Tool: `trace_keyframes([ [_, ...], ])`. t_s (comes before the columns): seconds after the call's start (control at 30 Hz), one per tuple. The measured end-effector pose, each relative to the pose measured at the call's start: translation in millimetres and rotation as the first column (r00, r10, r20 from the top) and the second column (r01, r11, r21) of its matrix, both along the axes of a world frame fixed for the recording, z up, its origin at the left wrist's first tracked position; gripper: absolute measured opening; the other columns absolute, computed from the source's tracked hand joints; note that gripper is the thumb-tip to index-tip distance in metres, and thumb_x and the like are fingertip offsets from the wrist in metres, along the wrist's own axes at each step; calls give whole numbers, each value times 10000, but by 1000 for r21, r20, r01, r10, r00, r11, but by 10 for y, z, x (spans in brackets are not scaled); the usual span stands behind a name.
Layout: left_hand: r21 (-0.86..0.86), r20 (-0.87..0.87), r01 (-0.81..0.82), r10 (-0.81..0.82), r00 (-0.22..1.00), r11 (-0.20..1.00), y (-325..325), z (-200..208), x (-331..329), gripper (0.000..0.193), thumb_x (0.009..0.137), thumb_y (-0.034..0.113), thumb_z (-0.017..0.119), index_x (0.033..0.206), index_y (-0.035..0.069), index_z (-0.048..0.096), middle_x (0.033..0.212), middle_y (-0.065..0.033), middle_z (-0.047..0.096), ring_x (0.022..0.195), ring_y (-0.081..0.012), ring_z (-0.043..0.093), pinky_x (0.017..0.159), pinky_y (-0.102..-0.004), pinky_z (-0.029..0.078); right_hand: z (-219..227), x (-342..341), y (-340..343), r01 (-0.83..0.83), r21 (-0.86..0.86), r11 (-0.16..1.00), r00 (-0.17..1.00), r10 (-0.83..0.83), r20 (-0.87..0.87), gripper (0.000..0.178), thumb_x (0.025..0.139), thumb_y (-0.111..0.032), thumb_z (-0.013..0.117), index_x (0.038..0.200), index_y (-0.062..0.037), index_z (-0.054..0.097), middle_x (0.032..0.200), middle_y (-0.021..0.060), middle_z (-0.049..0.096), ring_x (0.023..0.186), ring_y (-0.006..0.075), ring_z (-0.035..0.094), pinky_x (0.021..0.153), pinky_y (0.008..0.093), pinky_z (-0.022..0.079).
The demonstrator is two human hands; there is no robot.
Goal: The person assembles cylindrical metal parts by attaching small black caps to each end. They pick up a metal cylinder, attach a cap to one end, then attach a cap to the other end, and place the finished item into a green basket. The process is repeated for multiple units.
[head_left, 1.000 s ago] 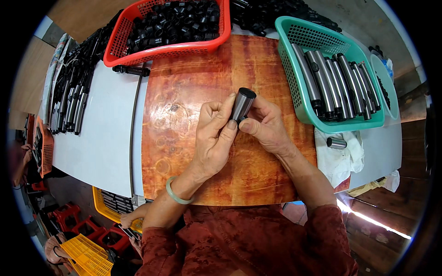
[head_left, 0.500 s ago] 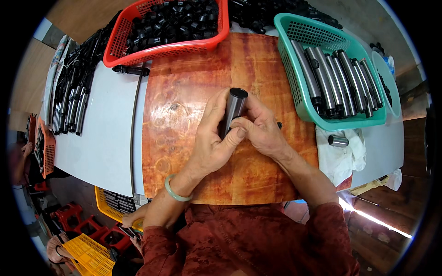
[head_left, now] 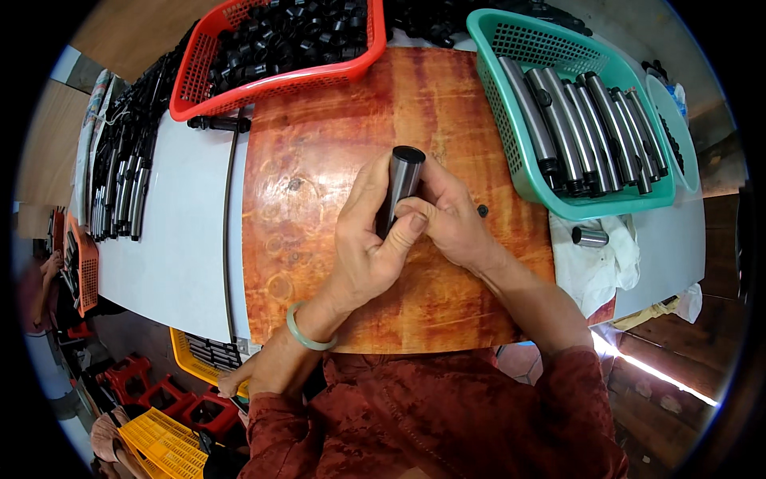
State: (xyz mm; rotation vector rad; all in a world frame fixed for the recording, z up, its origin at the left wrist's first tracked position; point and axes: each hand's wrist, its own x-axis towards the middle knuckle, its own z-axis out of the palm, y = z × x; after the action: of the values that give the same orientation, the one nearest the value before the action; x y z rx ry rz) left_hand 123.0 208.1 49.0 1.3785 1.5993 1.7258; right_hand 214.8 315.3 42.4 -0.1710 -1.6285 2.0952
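Over the wooden board, a silver metal tube [head_left: 404,177] with a black end cap stands tilted, cap end up. My left hand [head_left: 363,239] is wrapped round its left side, thumb across the front. My right hand [head_left: 456,223] grips it from the right, thumb pressed against the tube beside the left thumb. The tube's lower end is hidden by my hands. A small round black part [head_left: 483,211] lies on the board just right of my right hand.
A red basket [head_left: 275,89] of black ring-like parts stands at the back left. To the right, a teal basket [head_left: 574,209] holds several silver-and-black tubes. A short silver cylinder [head_left: 590,237] rests on a white cloth [head_left: 594,275]. More tubes [head_left: 120,195] are piled left; another person's arm [head_left: 239,377] shows below.
The whole view has shifted slightly. Both hands keep their hold on the tube with almost the same grip, and the small black part beside my right hand shows more fully.
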Motion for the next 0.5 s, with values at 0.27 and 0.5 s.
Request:
trace_keyframes([
  [0.27, 18, 679, 111, -94, 728, 994, -9, -9, -8, 574, 947, 205, 507, 1427, -22, 288, 1281, -108, 506, 1026, -154, 551, 820, -301, 496, -80, -11, 126, -143, -362, 921, 989, 150, -10, 343, 888, -194, 638, 1181, -45, 536, 952, -5, 586, 770, 53, 527, 629, 190, 433],
  [0.5, 36, 721, 36, -51, 691, 999, -33, -8, 2, 517, 930, 14, 475, 1422, -13, 317, 1237, -86, 538, 1072, -116, 529, 901, -242, 437, -39, 8, 19, 161, -118, 980, 983, -149, 107, 265, 870, -110, 637, 1096, -8, 545, 954, 19, 578, 783, 80, 544, 645, 215, 455],
])
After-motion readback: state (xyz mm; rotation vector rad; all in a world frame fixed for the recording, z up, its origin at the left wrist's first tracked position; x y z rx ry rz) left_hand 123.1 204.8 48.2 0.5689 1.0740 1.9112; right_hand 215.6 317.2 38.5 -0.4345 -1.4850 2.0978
